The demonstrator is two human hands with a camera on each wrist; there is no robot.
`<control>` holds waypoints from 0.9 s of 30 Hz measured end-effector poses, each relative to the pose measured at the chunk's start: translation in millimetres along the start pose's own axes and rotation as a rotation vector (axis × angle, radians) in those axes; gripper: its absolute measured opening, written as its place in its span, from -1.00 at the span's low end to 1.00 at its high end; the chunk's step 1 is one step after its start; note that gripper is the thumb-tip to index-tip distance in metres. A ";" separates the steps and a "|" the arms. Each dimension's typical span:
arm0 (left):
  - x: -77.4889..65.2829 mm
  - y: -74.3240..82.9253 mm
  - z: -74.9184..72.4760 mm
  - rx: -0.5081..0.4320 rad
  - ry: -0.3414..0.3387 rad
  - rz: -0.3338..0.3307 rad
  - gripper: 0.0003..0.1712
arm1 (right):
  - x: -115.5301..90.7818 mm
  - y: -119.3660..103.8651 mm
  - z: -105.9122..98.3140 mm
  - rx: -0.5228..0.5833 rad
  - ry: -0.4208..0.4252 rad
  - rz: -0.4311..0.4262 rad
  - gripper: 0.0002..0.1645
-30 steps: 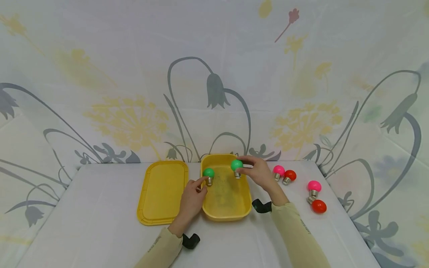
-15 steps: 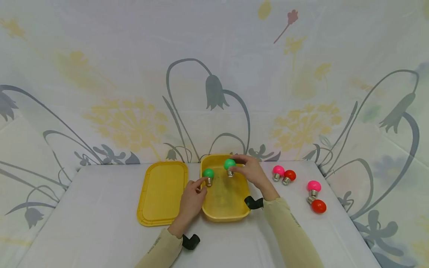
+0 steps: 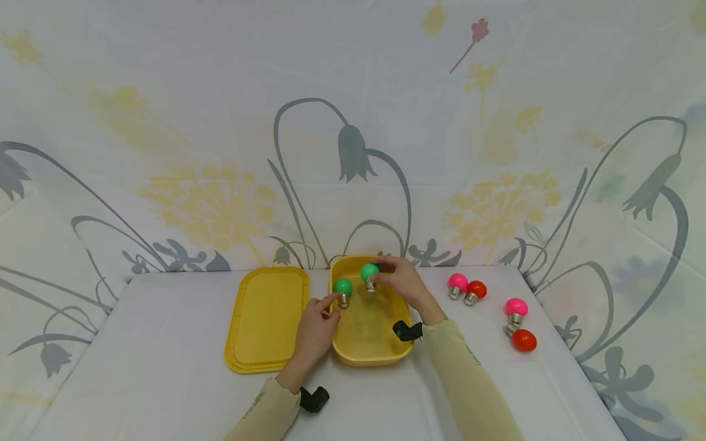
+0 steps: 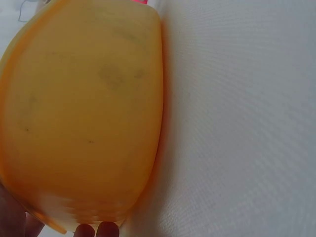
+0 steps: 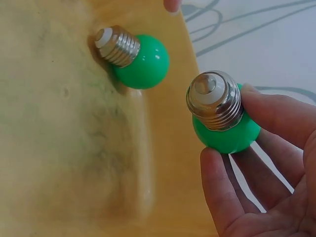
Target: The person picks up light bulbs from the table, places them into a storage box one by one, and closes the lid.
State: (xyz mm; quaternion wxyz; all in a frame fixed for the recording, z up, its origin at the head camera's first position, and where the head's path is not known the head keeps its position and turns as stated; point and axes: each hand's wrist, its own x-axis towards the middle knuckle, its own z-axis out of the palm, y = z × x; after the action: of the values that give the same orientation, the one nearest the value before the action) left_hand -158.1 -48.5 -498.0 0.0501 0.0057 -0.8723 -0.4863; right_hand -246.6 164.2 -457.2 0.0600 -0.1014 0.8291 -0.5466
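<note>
A green light bulb is pinched by my right hand above the yellow container. In the right wrist view, thumb and fingers hold this bulb's green globe, with its metal screw base facing the camera. Inside the container, near its left wall, lies a second green bulb. My left hand grips the container's left rim, the index finger reaching over it close to the second bulb. The left wrist view shows fingertips against the container's outer wall.
A flat yellow lid lies left of the container. To the right are a pink bulb beside a red bulb. Farther right, another pink bulb lies beside another red one. A patterned cloth hangs behind the table.
My right hand has moved left over the container with the green bulb, closer to the second green bulb. The left hand has stayed in place.
</note>
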 end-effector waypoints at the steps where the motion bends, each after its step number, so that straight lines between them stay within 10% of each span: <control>1: 0.1 -0.1 0.3 0.000 0.001 -0.002 -0.61 | 0.4 0.2 0.2 -0.012 0.001 0.004 -0.54; 27: -0.5 -0.5 -0.1 -0.013 -0.003 -0.005 -0.60 | 5.9 6.0 8.5 -0.166 -0.026 -0.087 -0.57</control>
State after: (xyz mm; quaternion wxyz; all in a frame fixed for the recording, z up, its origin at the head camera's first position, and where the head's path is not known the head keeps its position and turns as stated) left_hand -157.6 -48.8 -498.5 0.0477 0.0068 -0.8692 -0.4920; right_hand -251.2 157.5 -466.0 0.0385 -0.1490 0.8655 -0.4767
